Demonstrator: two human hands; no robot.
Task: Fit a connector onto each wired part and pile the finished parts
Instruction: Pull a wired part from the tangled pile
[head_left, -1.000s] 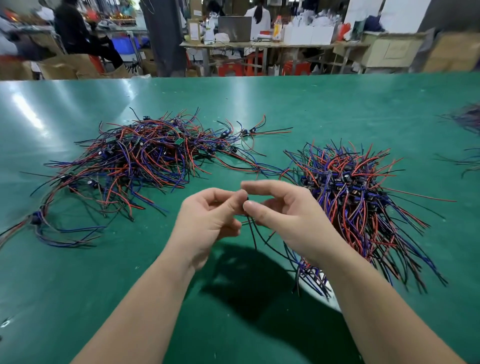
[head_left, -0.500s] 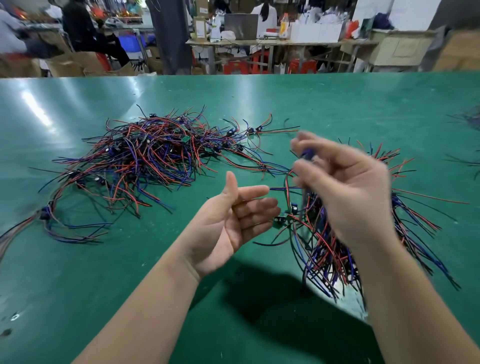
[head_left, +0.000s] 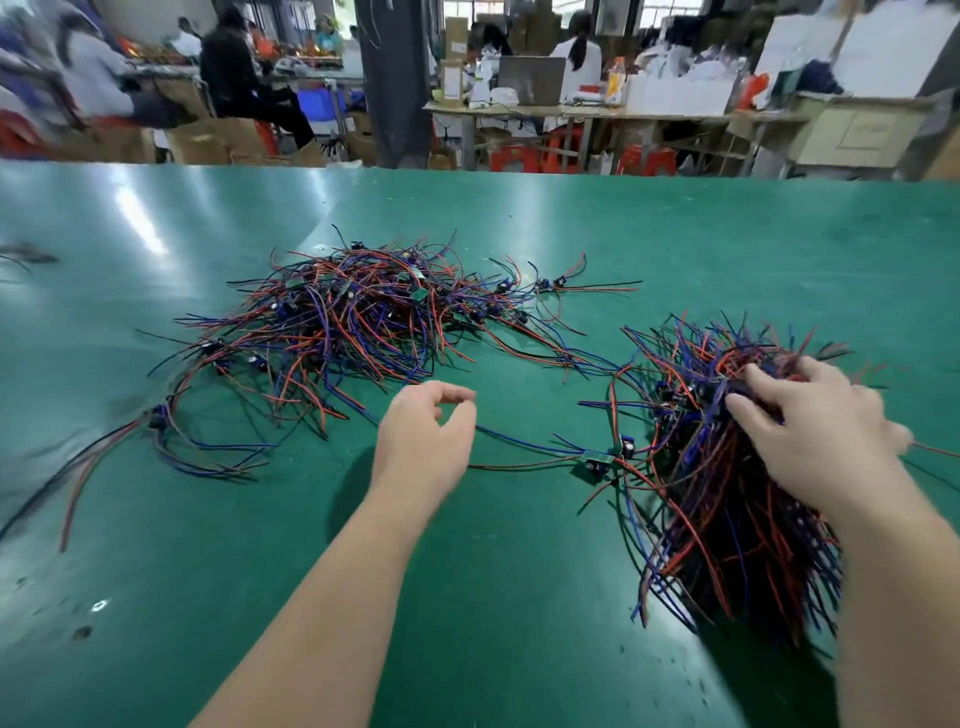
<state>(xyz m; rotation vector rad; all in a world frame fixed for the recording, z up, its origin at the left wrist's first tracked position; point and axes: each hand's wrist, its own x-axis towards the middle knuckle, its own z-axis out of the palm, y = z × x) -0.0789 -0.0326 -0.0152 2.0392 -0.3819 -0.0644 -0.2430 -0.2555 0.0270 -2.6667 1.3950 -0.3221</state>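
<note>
While the left hand (head_left: 423, 441) is hovering above the table (head_left: 467, 597), loosely curled and holding nothing, the right hand (head_left: 815, 431) is resting on the right pile (head_left: 727, 519), fingers spread; whether it is pinching anything is unclear. One part (head_left: 597, 461) is lying between them, the left pile (head_left: 353, 322) beyond.

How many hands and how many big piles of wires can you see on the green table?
Hands: 2 (left hand, right hand)
Big wire piles: 2 (left wire pile, right wire pile)
Total: 4
</note>
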